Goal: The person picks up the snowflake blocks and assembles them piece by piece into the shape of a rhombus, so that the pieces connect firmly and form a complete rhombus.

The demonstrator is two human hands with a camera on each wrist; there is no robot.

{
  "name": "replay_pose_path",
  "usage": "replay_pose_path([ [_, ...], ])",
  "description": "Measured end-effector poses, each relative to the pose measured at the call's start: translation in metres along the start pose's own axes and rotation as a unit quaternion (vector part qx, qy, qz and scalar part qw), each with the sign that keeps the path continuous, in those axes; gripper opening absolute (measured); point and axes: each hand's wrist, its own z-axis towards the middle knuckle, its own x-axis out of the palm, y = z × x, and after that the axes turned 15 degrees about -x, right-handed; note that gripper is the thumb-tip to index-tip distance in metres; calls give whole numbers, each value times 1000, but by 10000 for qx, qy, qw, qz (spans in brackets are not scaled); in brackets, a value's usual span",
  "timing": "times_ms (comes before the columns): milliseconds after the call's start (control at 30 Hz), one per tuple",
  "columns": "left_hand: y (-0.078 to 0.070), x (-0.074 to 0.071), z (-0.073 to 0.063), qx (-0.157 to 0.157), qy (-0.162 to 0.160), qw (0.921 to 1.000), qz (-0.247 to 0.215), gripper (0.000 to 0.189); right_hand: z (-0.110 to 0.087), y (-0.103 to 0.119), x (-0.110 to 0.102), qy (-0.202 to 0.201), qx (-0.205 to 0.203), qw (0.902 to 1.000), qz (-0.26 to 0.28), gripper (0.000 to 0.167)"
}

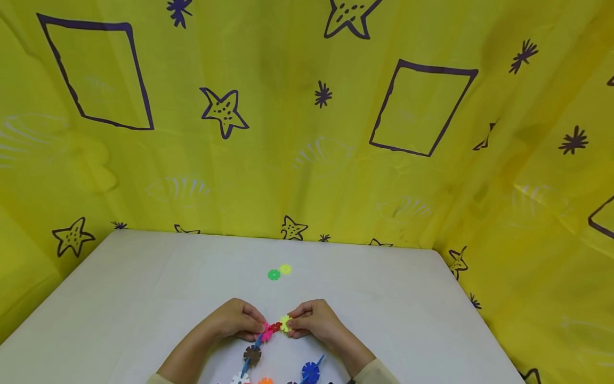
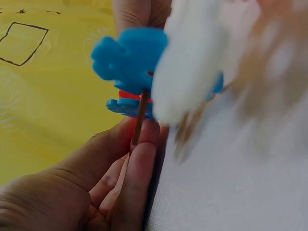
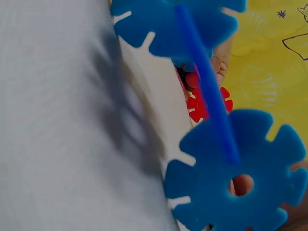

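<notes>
Small notched plastic discs, joined edge to edge, form a chain in front of me. In the head view my left hand (image 1: 240, 319) pinches a pink disc (image 1: 266, 334). A red disc (image 1: 275, 327) sits between the hands, joined to the pink one. My right hand (image 1: 314, 321) pinches a yellow disc (image 1: 285, 324) beside the red one. From the pink disc the chain runs toward me through a brown disc (image 1: 251, 355) to a white disc (image 1: 241, 378). Close blue discs (image 3: 231, 168) hide most of the right hand in the right wrist view.
A green disc (image 1: 274, 274) and another yellow disc (image 1: 285, 269) lie farther back on the white tabletop (image 1: 182, 277). A dark blue disc (image 1: 310, 372) and an orange disc (image 1: 266, 381) show at the bottom edge. Yellow patterned cloth (image 1: 268, 176) hangs behind and at both sides.
</notes>
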Motion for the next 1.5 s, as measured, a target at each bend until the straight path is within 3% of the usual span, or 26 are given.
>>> replay_pose_path([
  [467, -2, 2, -3, -2, -76, 10000, 53, 16, -2, 2, 6, -70, -18, 9999, 77, 16],
  [800, -1, -3, 1, 12, 198, 9995, 248, 21, -3, 3, 3, 32, 55, 9998, 186, 20],
  [1267, -4, 1, 3, 73, -295, 9983, 488, 25, 0, 1, 11, 200, -20, 9993, 320, 22],
  [1500, -5, 3, 3, 46, -280, 9989, 361, 25, 4, 2, 18, 282, -28, 9993, 254, 20],
])
